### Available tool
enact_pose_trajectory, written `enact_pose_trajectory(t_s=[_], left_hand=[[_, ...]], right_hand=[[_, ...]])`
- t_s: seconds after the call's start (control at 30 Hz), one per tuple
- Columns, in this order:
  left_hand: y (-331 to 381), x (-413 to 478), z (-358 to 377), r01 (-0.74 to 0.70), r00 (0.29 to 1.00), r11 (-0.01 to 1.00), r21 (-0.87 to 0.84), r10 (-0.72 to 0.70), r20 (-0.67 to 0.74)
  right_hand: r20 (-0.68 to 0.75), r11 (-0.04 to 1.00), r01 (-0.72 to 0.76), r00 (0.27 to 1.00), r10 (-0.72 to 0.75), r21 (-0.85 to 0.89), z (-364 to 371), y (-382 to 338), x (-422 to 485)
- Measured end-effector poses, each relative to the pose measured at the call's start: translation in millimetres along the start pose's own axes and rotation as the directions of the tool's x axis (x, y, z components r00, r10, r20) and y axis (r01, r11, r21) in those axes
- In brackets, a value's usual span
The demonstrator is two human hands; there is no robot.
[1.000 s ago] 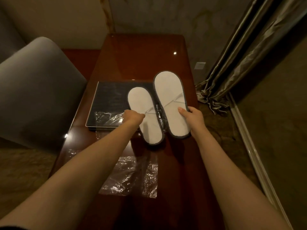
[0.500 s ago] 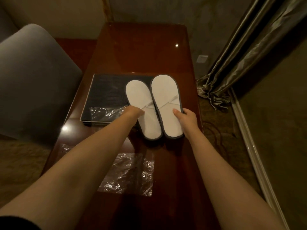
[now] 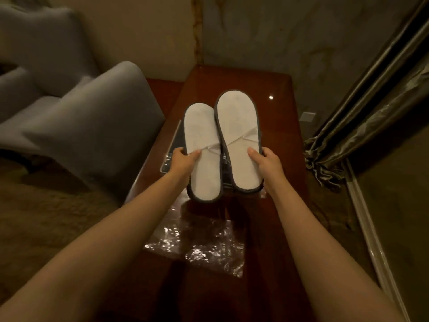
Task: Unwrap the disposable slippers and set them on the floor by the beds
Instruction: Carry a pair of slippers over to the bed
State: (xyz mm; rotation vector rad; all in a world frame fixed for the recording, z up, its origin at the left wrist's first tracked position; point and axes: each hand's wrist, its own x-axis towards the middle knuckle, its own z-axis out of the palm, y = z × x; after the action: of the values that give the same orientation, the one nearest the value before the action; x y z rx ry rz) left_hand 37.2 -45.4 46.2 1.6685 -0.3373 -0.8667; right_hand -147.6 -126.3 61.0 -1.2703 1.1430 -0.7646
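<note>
Two flat white disposable slippers with dark grey edging are held up side by side above the table. My left hand [image 3: 184, 160] grips the left slipper [image 3: 201, 145] at its outer edge, thumb on the white insole. My right hand [image 3: 267, 162] grips the right slipper [image 3: 238, 133] the same way. The right one sits slightly higher and overlaps the left. A crumpled clear plastic wrapper [image 3: 199, 245] lies on the table below them, nearer to me.
The glossy dark red table [image 3: 274, 219] runs away from me to the wall. A dark tray [image 3: 177, 140] with more clear plastic on it lies under the slippers. A grey armchair [image 3: 92, 126] stands at left, a curtain [image 3: 362, 126] at right, carpet on both sides.
Both hands have lifted the slippers off the table and tray, raising them toward me. The view has tilted up, showing more of the armchair and wall.
</note>
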Motion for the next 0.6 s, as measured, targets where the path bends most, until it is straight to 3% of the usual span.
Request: enact_pose_trajectory(t_s=[0.27,0.4,0.6], left_hand=[[-5.2,-36.2,-217.3,-0.064,0.980,0.972,-0.224,0.018,-0.201],[-29.5,-59.3,-342.9,-0.058,0.968,0.942,-0.331,-0.029,-0.251],[-67.2,-105.7,-501.3,-0.124,0.918,0.891,-0.437,-0.064,-0.391]], right_hand=[[0.292,0.996,0.061,0.956,-0.041,-0.059,176.0,-27.7,-78.6],[0.370,0.998,0.045,0.929,-0.026,-0.043,279.1,-18.9,-138.3],[0.565,0.994,0.025,0.824,0.041,-0.108,418.7,8.3,-222.5]])
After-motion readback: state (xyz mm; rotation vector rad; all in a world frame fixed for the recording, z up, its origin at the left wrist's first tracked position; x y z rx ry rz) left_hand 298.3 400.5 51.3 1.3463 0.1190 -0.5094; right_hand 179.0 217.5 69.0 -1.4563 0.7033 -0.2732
